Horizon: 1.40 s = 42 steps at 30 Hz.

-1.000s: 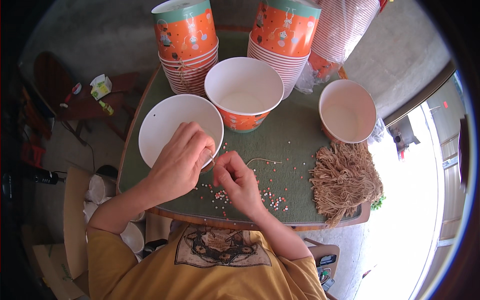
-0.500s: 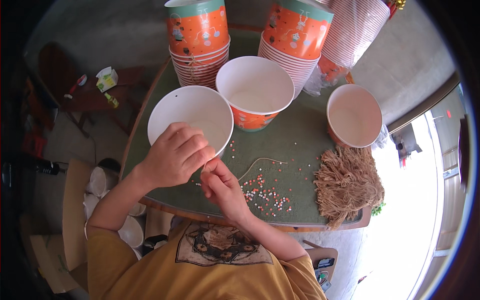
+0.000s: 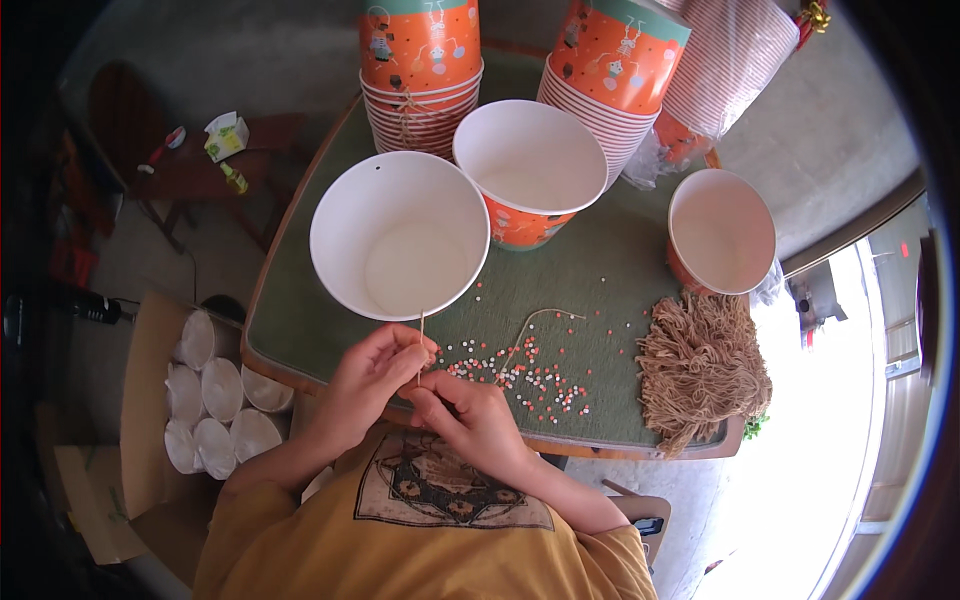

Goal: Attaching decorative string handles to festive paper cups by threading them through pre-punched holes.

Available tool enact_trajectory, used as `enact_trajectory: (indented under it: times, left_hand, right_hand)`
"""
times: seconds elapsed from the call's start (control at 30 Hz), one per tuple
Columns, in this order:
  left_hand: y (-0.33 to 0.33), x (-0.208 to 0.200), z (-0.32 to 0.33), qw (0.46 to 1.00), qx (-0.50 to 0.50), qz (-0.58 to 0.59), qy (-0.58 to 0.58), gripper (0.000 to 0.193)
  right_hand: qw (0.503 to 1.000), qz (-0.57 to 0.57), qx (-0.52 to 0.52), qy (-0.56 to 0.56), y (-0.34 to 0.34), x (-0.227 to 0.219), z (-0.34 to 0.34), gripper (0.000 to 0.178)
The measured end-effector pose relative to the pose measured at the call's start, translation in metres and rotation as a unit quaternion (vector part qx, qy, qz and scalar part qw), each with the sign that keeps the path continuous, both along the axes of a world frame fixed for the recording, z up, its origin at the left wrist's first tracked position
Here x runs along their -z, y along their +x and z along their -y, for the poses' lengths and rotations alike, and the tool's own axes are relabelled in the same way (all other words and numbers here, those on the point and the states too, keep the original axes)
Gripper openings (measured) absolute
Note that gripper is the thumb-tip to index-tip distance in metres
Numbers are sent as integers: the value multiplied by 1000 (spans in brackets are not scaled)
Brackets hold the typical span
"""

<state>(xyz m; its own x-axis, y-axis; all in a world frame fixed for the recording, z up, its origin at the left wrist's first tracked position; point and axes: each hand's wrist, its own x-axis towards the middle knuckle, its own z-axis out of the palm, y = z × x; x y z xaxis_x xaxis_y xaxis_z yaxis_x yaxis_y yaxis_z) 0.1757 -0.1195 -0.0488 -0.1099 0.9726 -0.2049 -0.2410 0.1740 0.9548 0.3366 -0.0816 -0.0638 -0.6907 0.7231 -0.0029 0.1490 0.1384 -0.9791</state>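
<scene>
orange cups (image 3: 420, 50); green table (image 3: 600, 270)

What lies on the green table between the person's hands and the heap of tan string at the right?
In the head view, small scattered beads and one loose string lie between the right hand and the string heap.

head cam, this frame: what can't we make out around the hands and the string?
- Lower end of the string, head view: hidden between the fingertips of the left hand and right hand.
- Any bead on the string: too small to tell.
- Stacked tubs, top edge: upper parts cut off.
- Loose beads: too small to count.
</scene>
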Motion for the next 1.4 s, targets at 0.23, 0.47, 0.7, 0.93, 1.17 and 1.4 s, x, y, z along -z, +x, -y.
enact_trajectory:
  times: [0.23, 0.47, 0.7, 0.93, 1.17, 1.4]
  left_hand:
    - [0, 5, -12, 995, -91, 38, 33, 17]
    - [-12, 8, -25, 989, -136, 47, 35, 16]
    - [-17, 2, -23, 987, -134, 85, 13, 15]
    - [-23, 11, -36, 976, -195, -25, 91, 10]
    - [17, 27, -10, 800, -56, -478, 358, 24]
    - [13, -12, -37, 734, -108, -635, 216, 54]
  right_hand:
    - [988, 0, 33, 153, -4, 10, 2, 9]
    - [980, -25, 9, 196, -22, 22, 2, 6]
    - [982, -31, -7, 186, -25, 25, 0, 7]
    - [979, 12, -19, 204, -27, 21, -7, 9]
    - [989, -80, 91, 87, 28, -45, -20, 20]
    - [947, -277, 145, -76, 67, -71, -34, 20]
